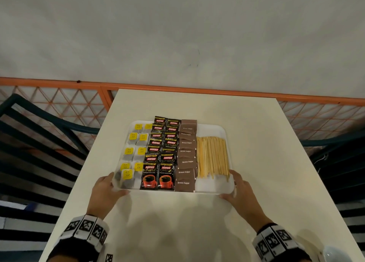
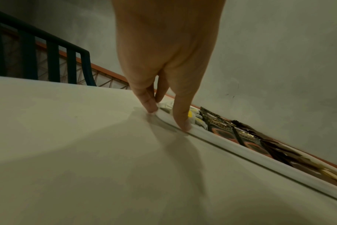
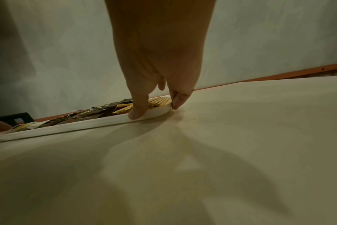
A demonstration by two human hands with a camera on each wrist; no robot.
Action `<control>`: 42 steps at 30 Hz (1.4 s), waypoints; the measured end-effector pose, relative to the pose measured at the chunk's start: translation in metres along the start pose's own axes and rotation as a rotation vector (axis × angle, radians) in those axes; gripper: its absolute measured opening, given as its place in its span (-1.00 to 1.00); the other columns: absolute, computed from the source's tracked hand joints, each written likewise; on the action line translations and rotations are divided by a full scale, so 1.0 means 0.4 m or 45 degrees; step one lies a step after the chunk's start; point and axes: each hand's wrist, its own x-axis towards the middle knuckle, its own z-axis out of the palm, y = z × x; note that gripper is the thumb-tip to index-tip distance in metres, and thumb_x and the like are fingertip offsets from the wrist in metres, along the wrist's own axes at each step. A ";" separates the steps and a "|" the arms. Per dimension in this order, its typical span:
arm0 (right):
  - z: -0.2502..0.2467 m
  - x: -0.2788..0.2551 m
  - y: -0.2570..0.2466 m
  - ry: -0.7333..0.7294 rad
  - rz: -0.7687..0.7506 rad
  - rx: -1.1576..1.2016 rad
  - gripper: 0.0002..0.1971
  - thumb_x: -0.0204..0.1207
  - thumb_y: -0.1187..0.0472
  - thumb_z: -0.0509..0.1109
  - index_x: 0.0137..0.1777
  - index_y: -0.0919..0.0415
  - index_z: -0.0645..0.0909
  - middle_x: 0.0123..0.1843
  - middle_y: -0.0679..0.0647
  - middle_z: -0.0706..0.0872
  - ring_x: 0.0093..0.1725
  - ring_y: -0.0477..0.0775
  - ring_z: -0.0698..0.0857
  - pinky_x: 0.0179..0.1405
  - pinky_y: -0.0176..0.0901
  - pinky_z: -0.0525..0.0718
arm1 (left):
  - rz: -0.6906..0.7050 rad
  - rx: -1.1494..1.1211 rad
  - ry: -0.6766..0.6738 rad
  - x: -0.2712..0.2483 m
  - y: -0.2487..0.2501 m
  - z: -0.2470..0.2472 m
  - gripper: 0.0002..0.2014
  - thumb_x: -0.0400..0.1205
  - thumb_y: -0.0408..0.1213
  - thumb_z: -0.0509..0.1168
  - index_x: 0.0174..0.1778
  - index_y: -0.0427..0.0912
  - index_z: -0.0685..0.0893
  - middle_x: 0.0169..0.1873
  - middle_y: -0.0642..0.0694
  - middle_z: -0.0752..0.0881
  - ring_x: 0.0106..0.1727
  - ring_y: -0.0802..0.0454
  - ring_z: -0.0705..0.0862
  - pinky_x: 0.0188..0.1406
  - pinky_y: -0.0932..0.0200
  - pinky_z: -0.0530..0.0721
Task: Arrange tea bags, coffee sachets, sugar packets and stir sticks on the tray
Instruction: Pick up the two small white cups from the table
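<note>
On the pale worktop (image 1: 197,222) sits a white tray (image 1: 209,131), with tea bags (image 1: 131,153) at its left, then coffee sachets (image 1: 162,153), brown sugar packets (image 1: 186,161) and stir sticks (image 1: 212,157) at its right, all in rows. The left hand (image 1: 103,190) grips the tray's near left corner and the right hand (image 1: 240,192) its near right corner, thumbs on the near rim.

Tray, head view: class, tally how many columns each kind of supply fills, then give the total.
Tea bags: 2 columns
Coffee sachets: 2 columns
Sugar packets: 1 column
Stir sticks: 1 column
Total on the tray: 6 columns
</note>
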 end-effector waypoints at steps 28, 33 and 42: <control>-0.062 -0.287 -0.042 0.221 0.039 -0.105 -0.75 0.54 0.11 0.38 0.21 0.01 0.62 0.02 -0.18 0.66 -0.13 -0.30 0.55 -0.14 -0.68 0.41 | 0.614 -0.103 -0.309 -0.175 0.327 0.156 -0.70 0.53 -0.33 0.36 0.19 -0.08 0.64 0.04 0.01 0.66 -0.14 0.11 0.66 -0.17 0.35 0.55; -0.122 -0.496 0.045 0.452 0.146 -0.206 -0.85 0.46 0.24 0.47 0.01 0.05 0.70 -0.20 -0.27 0.60 -0.23 -0.31 0.53 -0.17 -0.63 0.39 | 0.990 -0.127 -0.629 -0.351 0.470 0.273 -0.82 0.62 -0.28 0.24 0.08 -0.08 0.69 -0.08 0.08 0.71 -0.27 0.24 0.58 -0.22 0.59 0.44; -0.217 -0.658 0.264 0.692 0.564 -0.406 -0.32 0.19 0.08 0.66 0.30 0.26 0.54 0.27 0.24 0.62 0.20 0.30 0.59 0.17 0.11 0.59 | 1.366 0.236 -0.949 -0.556 0.669 0.456 -0.59 0.62 -0.18 0.24 0.41 -0.10 0.47 0.35 -0.10 0.47 0.34 -0.06 0.46 0.33 0.15 0.40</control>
